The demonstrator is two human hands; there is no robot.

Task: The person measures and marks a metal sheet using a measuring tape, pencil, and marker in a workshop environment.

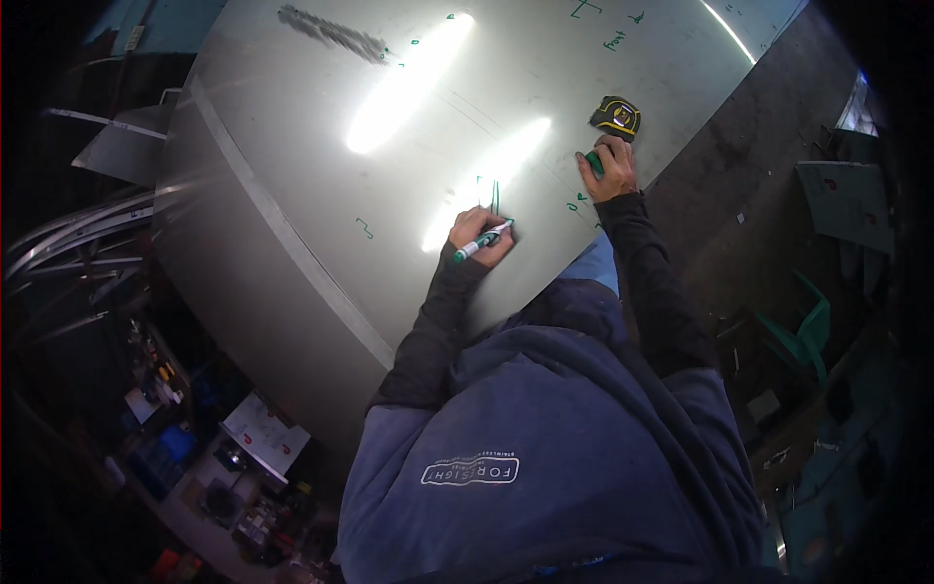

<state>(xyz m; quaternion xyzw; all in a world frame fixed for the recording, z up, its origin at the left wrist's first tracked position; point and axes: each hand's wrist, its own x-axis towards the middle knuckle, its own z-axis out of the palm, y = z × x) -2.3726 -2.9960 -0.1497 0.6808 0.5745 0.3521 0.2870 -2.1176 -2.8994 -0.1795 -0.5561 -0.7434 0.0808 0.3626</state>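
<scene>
My left hand [471,226] is closed round a white and green marker pen [477,245]. It rests low on a large shiny metal sheet [321,204], beside fresh-looking green strokes [495,197]. Near the sheet's right edge, my right hand [615,175] curls over a small green object [594,163]; most of it lies under the fingers, so its kind is hidden. A black and yellow tape measure [617,117] sits on the sheet just beyond the right fingertips, seemingly apart from them.
Other green marks [364,228] dot the sheet, and a dark grey smear [333,35] shows at its far left. Off to the right stands a green plastic chair [804,326] on the dark floor. Cluttered shelving with tools [161,375] is at the lower left.
</scene>
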